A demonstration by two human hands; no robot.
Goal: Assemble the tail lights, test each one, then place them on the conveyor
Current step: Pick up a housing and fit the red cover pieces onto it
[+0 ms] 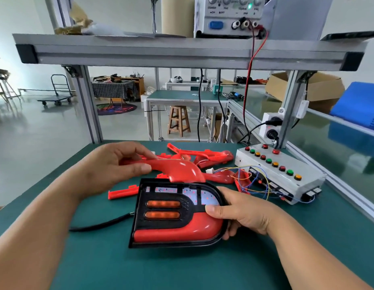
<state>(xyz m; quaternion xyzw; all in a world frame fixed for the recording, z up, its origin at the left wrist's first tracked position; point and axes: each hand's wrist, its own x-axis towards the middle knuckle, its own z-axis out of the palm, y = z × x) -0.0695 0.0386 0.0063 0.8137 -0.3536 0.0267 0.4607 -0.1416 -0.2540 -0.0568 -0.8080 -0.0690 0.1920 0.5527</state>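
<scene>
Red plastic lens [182, 171] is in the left hand [117, 164], pinched between thumb and curled fingers at its narrow left end. Its long axis runs left to right, with the bulbous end to the right. It hangs over the far edge of the lamp [173, 233]; whether the two touch I cannot tell.

The lamp lies near the middle of the worktop [182, 268]. The right hand [242, 212] grips its rounded right side, thumb on the face and fingers curled under it. The lamp's near red section looks fitted, while the far slot is bare and shows a white board.

That slot lies just below the lens and on its near side, and it curves the same way. The move therefore looks like a short drop toward the person, led by the left hand.

Spare lenses [209, 155] lie toward the far edge. A button box [286, 170] with loose wires stands at the far right corner.
</scene>
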